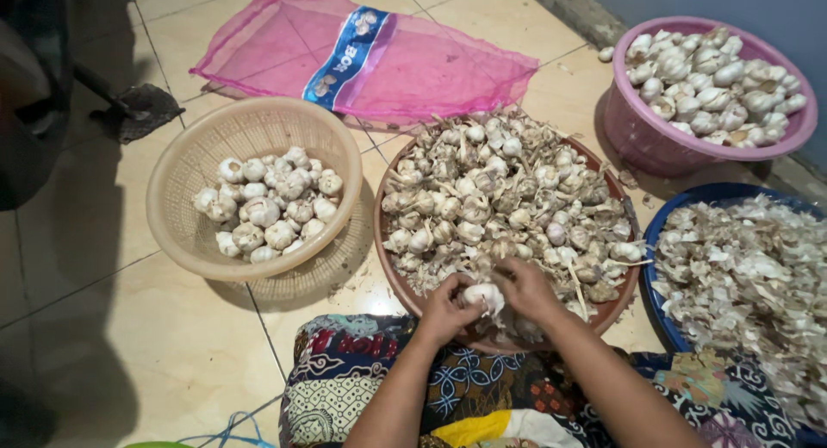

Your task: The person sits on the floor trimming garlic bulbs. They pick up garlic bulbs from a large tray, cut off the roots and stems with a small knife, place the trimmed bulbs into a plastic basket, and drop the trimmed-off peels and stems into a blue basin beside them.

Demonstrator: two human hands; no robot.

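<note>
Hands, left hand [445,308] and right hand [527,289], gripped one white papery garlic bulb [485,296] near the round brown tray [385,257]; gentle thumb pressure would probably spare the cloves.

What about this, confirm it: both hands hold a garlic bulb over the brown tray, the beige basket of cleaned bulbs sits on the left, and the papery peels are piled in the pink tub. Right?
Not quite. The papery peels are piled in the blue tub; the pink tub holds garlic bulbs. The head view shows this. The rest stands: left hand and right hand hold a garlic bulb over the brown tray, with the beige basket on the left.
</note>
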